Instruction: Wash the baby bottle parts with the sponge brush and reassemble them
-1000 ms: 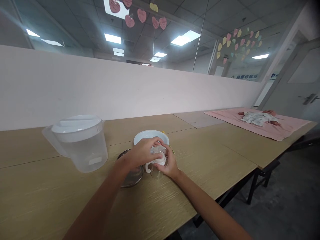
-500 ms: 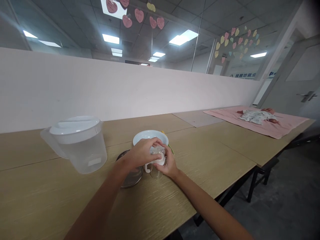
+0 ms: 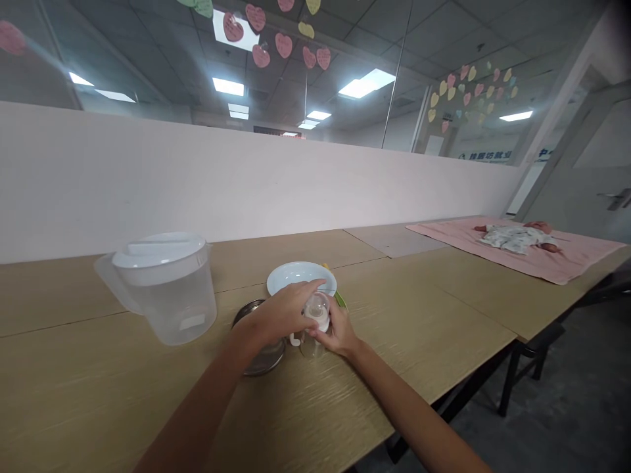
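Between my hands a clear baby bottle (image 3: 315, 347) stands on the table, with a white collar, a white side handle and a clear domed cap (image 3: 317, 305) over its top. My left hand (image 3: 288, 307) curls round the cap and collar from the left, its thumb in front and its fingers behind. From the right, my right hand (image 3: 341, 330) grips the collar, thumb at the front. Just beyond the bottle is a white bowl (image 3: 283, 273), partly covered by my left hand. A round metal dish (image 3: 266, 364) lies under my left wrist and forearm.
At the left stands a translucent pitcher (image 3: 180, 305) with a white lid. A green and yellow item (image 3: 341, 301) shows beside the bowl, mostly hidden. A baby doll (image 3: 517, 238) in patterned clothes lies on a pink cloth (image 3: 557, 268) at the far right of the wooden table (image 3: 419, 328).
My left fingers have lifted and straightened somewhat, showing more of the domed cap. Both hands stay at the bottle's top. The view has shifted slightly.
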`<state>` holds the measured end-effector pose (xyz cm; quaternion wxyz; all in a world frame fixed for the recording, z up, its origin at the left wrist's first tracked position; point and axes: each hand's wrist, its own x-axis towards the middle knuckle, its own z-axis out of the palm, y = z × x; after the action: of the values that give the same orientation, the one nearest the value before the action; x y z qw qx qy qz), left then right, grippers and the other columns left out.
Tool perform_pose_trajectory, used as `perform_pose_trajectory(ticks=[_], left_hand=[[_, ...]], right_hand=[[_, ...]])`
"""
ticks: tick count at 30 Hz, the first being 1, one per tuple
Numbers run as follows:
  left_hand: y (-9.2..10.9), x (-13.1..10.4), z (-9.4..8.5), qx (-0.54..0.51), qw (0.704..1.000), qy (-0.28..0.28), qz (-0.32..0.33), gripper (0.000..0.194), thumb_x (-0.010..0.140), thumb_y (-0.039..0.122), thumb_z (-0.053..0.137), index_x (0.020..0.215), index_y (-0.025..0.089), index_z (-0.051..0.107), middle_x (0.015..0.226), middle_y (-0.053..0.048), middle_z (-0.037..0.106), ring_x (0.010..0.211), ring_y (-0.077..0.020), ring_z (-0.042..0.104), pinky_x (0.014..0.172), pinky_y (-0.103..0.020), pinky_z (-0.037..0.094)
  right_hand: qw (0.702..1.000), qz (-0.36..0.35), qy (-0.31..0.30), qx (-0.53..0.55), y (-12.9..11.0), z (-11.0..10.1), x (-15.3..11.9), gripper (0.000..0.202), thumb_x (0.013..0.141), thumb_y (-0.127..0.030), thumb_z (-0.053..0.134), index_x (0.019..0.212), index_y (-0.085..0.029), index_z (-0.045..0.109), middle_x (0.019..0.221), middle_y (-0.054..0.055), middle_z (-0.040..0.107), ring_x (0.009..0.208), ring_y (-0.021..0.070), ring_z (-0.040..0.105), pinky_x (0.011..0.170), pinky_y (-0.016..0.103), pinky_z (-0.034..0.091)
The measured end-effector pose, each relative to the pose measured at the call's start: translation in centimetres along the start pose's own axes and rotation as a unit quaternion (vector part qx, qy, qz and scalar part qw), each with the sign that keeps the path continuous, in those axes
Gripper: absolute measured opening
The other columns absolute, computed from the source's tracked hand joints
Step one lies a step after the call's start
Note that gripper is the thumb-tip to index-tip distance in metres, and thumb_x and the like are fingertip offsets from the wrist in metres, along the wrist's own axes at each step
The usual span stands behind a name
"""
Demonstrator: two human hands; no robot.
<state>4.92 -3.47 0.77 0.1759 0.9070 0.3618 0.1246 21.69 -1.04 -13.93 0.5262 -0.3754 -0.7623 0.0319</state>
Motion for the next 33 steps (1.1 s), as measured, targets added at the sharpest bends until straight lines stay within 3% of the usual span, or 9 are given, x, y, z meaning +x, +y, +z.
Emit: perform_pose_trajectory(ticks=[9, 16, 21, 24, 27, 30, 33], left_hand=[[0.2, 0.3, 0.2, 0.039, 0.998, 0.007, 0.039, 0.067, 0.065, 0.012, 0.05, 0.131, 0.021, 0.044, 0.118, -0.008, 0.061, 0.106, -0.0254, 0.055, 0.084, -0.033, 0.045], [0.7, 0.1, 0.1, 0.069, 0.997, 0.014, 0.023, 0.063, 0.067, 0.01, 0.049, 0.128, 0.021, 0.048, 0.111, -0.009, 0.064, 0.102, -0.0266, 0.057, 0.079, -0.034, 0.046], [0.6, 0.2, 0.2, 0.06, 0.998, 0.021, 0.024, 0.064, 0.067, 0.013, 0.052, 0.13, 0.021, 0.045, 0.119, -0.008, 0.061, 0.107, -0.0252, 0.055, 0.083, -0.032, 0.045], [0.3, -0.1, -0.3, 0.055, 0.996, 0.06, 0.022, 0.052, 0.075, 0.024, 0.052, 0.127, 0.022, 0.047, 0.12, -0.006, 0.06, 0.105, -0.0244, 0.056, 0.084, -0.032, 0.045], [-0.1, -0.6, -1.7, 0.054, 0.987, 0.15, 0.009, 0.046, 0.081, 0.036, 0.05, 0.125, 0.024, 0.048, 0.119, -0.004, 0.06, 0.102, -0.0223, 0.057, 0.087, -0.032, 0.044], [-0.8, -0.8, -2.9, 0.099, 0.972, 0.213, 0.0, 0.047, 0.08, 0.027, 0.051, 0.127, 0.021, 0.045, 0.123, -0.004, 0.056, 0.109, -0.0217, 0.052, 0.094, -0.033, 0.04], [-2.0, -0.1, -2.3, 0.173, 0.963, 0.204, 0.001, 0.046, 0.077, 0.011, 0.047, 0.123, 0.019, 0.05, 0.122, -0.007, 0.055, 0.111, -0.0227, 0.048, 0.097, -0.037, 0.037]], right_hand=[[0.999, 0.027, -0.003, -0.029, 0.4, 0.5, -0.1, 0.047, 0.07, -0.061, 0.058, 0.095, -0.021, 0.059, 0.068, 0.003, 0.062, 0.059, 0.0197, 0.057, 0.054, 0.031, 0.046], [0.998, 0.033, 0.009, -0.047, 0.6, 0.6, -0.1, 0.044, 0.069, -0.063, 0.056, 0.081, -0.021, 0.059, 0.063, 0.003, 0.061, 0.054, 0.0194, 0.056, 0.05, 0.031, 0.044], [0.999, 0.024, 0.008, -0.042, 0.4, 0.6, 0.0, 0.043, 0.071, -0.06, 0.057, 0.086, -0.021, 0.06, 0.067, 0.004, 0.063, 0.057, 0.0195, 0.057, 0.053, 0.031, 0.045], [0.999, 0.019, -0.001, -0.037, 0.3, 0.4, 0.0, 0.042, 0.072, -0.06, 0.056, 0.087, -0.021, 0.06, 0.069, 0.004, 0.064, 0.059, 0.0191, 0.058, 0.054, 0.03, 0.045], [0.999, 0.02, -0.013, -0.029, 0.3, 0.4, 0.0, 0.045, 0.072, -0.06, 0.057, 0.093, -0.02, 0.06, 0.071, 0.003, 0.064, 0.063, 0.0187, 0.059, 0.057, 0.029, 0.046], [0.999, 0.027, -0.019, -0.024, 0.3, 0.4, 0.0, 0.047, 0.071, -0.06, 0.059, 0.098, -0.02, 0.06, 0.073, 0.003, 0.064, 0.064, 0.0186, 0.059, 0.059, 0.029, 0.046], [0.999, 0.026, -0.02, -0.024, 0.3, 0.4, 0.1, 0.047, 0.072, -0.06, 0.058, 0.097, -0.02, 0.06, 0.073, 0.003, 0.064, 0.063, 0.0182, 0.058, 0.058, 0.029, 0.045]])
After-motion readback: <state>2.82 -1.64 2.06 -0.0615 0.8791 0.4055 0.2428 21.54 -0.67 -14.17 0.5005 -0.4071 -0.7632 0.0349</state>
